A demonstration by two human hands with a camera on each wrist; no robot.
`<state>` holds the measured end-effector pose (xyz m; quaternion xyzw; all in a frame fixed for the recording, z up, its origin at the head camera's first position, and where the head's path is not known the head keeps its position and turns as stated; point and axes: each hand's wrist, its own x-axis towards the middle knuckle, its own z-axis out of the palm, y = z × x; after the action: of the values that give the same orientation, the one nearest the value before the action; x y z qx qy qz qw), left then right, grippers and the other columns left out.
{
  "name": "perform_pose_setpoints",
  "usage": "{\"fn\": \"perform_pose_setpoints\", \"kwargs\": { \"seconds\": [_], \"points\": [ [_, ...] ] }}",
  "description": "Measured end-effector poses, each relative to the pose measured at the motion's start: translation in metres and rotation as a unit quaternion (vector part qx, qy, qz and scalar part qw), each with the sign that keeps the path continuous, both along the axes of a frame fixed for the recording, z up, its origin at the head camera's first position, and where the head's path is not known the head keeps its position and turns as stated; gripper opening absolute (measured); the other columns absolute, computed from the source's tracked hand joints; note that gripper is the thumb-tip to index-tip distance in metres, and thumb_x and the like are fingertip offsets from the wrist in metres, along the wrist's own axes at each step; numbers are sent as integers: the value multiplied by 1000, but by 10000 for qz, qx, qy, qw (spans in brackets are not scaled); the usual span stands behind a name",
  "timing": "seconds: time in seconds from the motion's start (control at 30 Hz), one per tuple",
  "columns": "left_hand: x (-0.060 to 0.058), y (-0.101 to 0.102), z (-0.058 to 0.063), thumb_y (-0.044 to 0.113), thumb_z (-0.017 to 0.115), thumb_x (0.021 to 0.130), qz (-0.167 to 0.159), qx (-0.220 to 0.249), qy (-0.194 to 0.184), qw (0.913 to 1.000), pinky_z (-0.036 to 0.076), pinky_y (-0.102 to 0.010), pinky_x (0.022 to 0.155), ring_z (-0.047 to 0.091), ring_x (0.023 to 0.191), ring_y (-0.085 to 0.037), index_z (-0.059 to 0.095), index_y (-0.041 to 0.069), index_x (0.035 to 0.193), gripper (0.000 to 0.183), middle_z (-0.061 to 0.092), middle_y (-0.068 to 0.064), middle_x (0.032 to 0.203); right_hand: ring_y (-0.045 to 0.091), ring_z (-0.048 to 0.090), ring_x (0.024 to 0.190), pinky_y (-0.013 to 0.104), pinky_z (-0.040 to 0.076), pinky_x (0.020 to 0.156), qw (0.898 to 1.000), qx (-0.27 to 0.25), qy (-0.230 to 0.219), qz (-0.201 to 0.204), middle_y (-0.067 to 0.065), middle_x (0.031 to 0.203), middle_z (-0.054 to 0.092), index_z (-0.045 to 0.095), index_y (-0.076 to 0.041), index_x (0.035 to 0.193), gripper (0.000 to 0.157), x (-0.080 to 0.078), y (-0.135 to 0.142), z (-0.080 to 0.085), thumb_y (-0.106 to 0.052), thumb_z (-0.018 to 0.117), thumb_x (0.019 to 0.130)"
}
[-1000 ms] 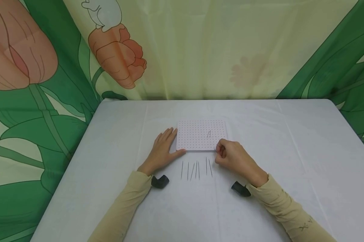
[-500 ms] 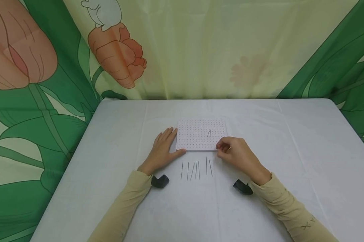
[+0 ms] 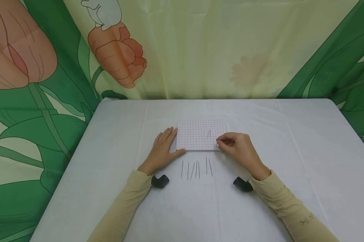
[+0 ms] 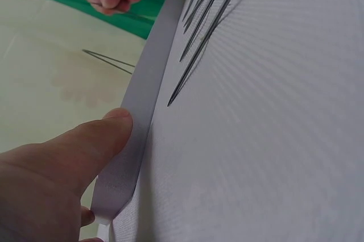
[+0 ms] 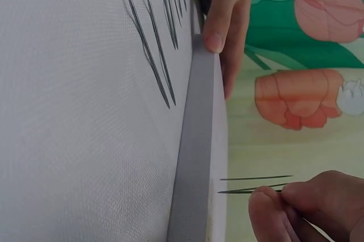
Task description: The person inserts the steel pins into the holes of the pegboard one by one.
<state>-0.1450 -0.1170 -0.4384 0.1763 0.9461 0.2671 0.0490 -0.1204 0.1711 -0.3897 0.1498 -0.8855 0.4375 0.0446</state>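
My left hand [image 3: 161, 152] lies with straight fingers at the left side of a white pegboard [image 3: 192, 134] dotted with small holes. Its thumb [image 4: 114, 131] presses on the board's front edge. Thumb and fingertips of my right hand [image 3: 239, 149] pinch a thin dark needle [image 5: 234, 192], its point directed down at the board near the right front corner. Two needles [image 5: 256, 178] stand upright in the board, right of its middle, one leaning slightly. In front of the board, several loose needles [image 3: 196, 169] lie in a row on the cloth.
White cloth covers the table [image 3: 124, 121]. Behind it hangs a curtain [image 3: 182, 50] printed with flowers, leaves and a carrot. Black wrist devices sit by the left cuff [image 3: 160, 182] and right cuff [image 3: 243, 184].
My right hand has risen and shifted from in front of the board's right corner to over it, with the needle turned more upright. The left hand and loose needles have stayed put.
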Motion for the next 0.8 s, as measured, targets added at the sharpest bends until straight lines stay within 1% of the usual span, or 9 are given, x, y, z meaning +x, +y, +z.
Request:
{"fn": "perform_pose_setpoints", "kwargs": {
  "seconds": [0.07,0.2,0.33,0.47,0.57,0.8],
  "points": [
    [0,0,-1,56,62,91,9,3,2,10000,3,-42,126,12,154,-25,22,10,159,91,20,-12,165,16,72,72,18,57,64,10000,-75,20,-13,10,89,75,76,-1,92,6,-3,0,-1,-1,74,86],
    [0,0,-1,56,62,91,8,9,-16,10000,4,-43,126,12,154,-25,22,11,159,91,20,-12,165,17,72,74,17,57,65,9998,-54,195,-36,10,90,76,77,-2,92,6,-7,-2,-3,-2,74,86],
    [1,0,1,56,63,91,18,-18,-34,10000,3,-43,126,11,154,-25,22,11,159,91,19,-12,165,18,72,76,17,57,68,9992,69,387,-70,8,91,77,78,-3,92,7,-10,-5,-3,-3,75,86],
    [1,0,2,56,62,91,13,-44,-57,10000,2,-42,126,11,154,-26,21,11,159,91,19,-12,165,19,73,77,21,58,69,9987,108,492,-118,8,92,77,78,-3,93,7,-13,-6,-5,-4,74,87],
    [1,0,2,56,62,91,11,-63,-75,10000,2,-42,126,11,154,-25,21,11,159,91,18,-12,165,19,73,77,23,58,69,9986,91,503,-123,8,91,77,78,-3,93,7,-15,-8,-6,-4,74,87],
    [1,0,3,56,62,92,27,-93,-84,9999,1,-42,126,10,154,-25,20,12,159,91,18,-11,166,20,74,79,18,57,71,9990,24,432,-101,9,92,77,77,-3,93,7,-19,-10,-9,-4,75,87]
  ]
}}
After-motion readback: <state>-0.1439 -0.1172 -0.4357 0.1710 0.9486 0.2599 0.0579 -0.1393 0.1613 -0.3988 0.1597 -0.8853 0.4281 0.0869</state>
